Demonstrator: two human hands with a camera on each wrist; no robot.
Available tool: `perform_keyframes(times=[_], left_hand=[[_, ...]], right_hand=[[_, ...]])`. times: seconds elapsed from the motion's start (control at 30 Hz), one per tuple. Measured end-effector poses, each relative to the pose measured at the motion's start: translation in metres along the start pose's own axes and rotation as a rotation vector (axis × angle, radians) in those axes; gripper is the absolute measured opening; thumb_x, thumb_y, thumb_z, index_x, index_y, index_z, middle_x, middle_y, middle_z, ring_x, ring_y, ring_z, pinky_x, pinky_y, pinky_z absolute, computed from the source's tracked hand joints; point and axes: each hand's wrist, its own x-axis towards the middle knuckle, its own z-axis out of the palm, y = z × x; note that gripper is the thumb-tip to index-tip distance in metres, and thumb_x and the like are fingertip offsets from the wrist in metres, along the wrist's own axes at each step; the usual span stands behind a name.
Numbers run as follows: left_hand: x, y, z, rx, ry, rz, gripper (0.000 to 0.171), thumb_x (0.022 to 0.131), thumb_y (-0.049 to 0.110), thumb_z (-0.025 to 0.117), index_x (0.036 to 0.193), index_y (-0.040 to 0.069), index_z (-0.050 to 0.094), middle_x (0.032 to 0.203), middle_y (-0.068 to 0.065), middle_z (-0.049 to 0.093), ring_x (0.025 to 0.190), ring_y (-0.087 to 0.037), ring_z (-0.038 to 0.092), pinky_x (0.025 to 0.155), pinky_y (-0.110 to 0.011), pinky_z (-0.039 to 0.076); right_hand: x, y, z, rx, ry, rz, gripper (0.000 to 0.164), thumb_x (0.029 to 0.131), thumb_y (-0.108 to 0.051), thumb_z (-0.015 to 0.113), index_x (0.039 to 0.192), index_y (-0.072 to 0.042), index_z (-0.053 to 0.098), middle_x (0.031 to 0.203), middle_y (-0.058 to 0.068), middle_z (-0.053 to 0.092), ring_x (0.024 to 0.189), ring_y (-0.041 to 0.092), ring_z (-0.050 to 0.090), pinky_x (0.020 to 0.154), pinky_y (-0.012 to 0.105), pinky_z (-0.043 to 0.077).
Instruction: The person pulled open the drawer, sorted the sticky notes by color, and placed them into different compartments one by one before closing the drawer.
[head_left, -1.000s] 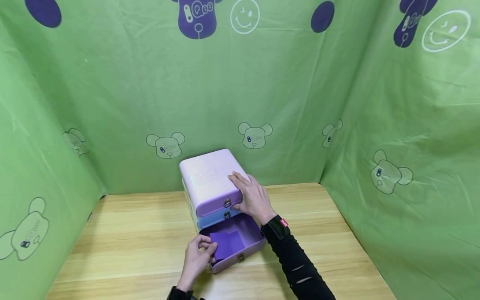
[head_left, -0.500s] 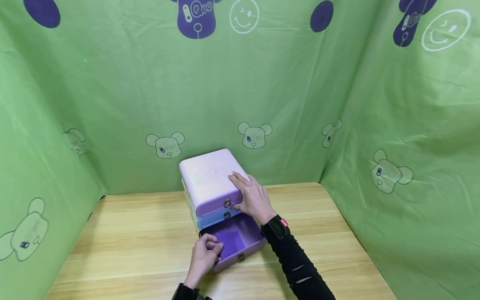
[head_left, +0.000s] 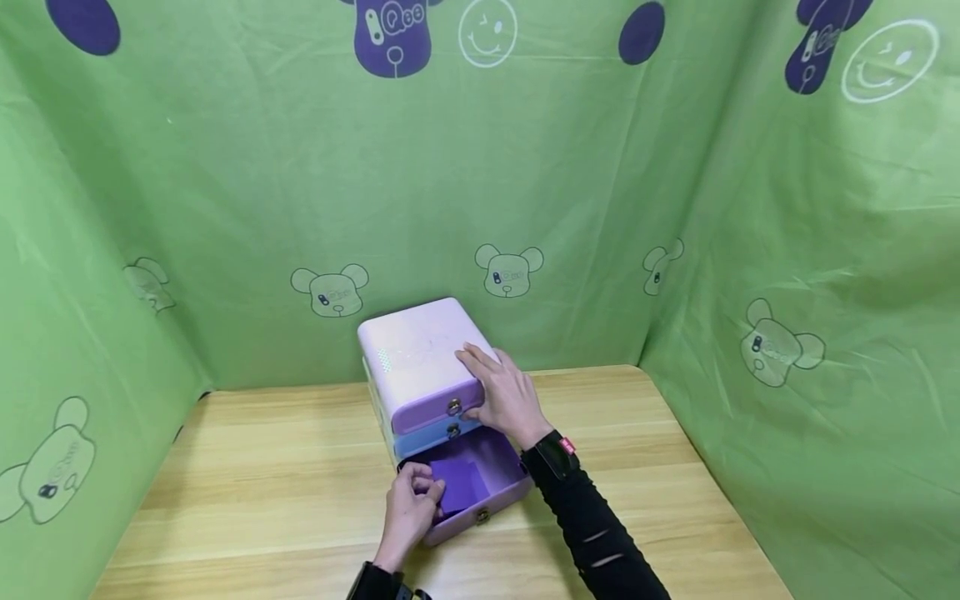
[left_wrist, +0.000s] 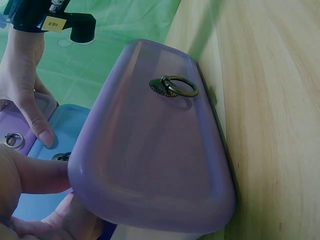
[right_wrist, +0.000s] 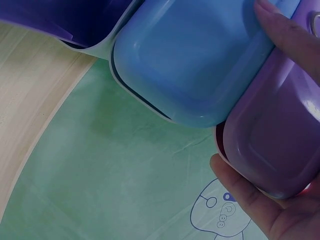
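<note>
A small drawer cabinet (head_left: 420, 354) has a pale lilac top, a lilac upper drawer (head_left: 427, 412) and a blue drawer (head_left: 431, 437) beneath it. The bottom purple drawer (head_left: 506, 492) is pulled out, with a ring pull (left_wrist: 175, 86) on its front. Inside lies a flat, deep-purple sheet (head_left: 461, 485). My left hand (head_left: 408, 508) is at the drawer's left side, thumb and fingers pinching the sheet's near-left edge. My right hand (head_left: 510, 396) grips the cabinet's front right corner, fingers on the top and thumb across the front; the thumb (right_wrist: 285, 32) reaches over the blue drawer.
A wood-grain table (head_left: 285, 492) carries the cabinet, which stands near its back edge. Green cloth (head_left: 247, 167) printed with bear heads hangs behind and on both sides. Each wrist wears a black band (head_left: 555, 457).
My left hand has shifted slightly right and farther over the open drawer, and the purple sheet has moved right with it. My right hand and the cabinet stay put.
</note>
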Motion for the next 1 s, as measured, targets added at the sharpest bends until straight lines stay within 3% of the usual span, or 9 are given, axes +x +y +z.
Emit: perform_keyframes(times=[0.1,0.7,1.0], left_hand=[[0.001,-0.001,0.001,-0.001,0.009,0.004,0.026,0.091,-0.002,0.066,0.112,-0.010,0.054,0.088,-0.019,0.070,0.053,-0.015,0.062,0.050,-0.025,0.056],[0.009,-0.008,0.017,-0.028,-0.093,-0.030,0.028,0.091,-0.006,0.063,0.114,-0.010,0.048,0.090,-0.016,0.064,0.062,-0.014,0.063,0.055,-0.025,0.058],[0.008,-0.007,0.019,0.076,-0.102,0.011,0.027,0.089,-0.007,0.065,0.111,-0.008,0.049,0.088,-0.015,0.066,0.063,-0.015,0.064,0.056,-0.024,0.057]], right_hand=[[-0.001,0.000,0.000,0.001,0.002,0.003,0.110,0.054,-0.038,0.100,0.151,-0.029,0.048,0.157,-0.004,0.050,0.134,0.042,0.054,0.087,0.058,0.061],[0.001,0.001,0.000,-0.010,0.014,-0.003,0.111,0.053,-0.040,0.100,0.150,-0.030,0.048,0.157,-0.004,0.050,0.133,0.045,0.055,0.087,0.060,0.060],[0.001,0.001,0.002,-0.017,0.010,-0.006,0.111,0.053,-0.040,0.100,0.151,-0.029,0.048,0.157,-0.004,0.050,0.133,0.043,0.055,0.087,0.056,0.061]])
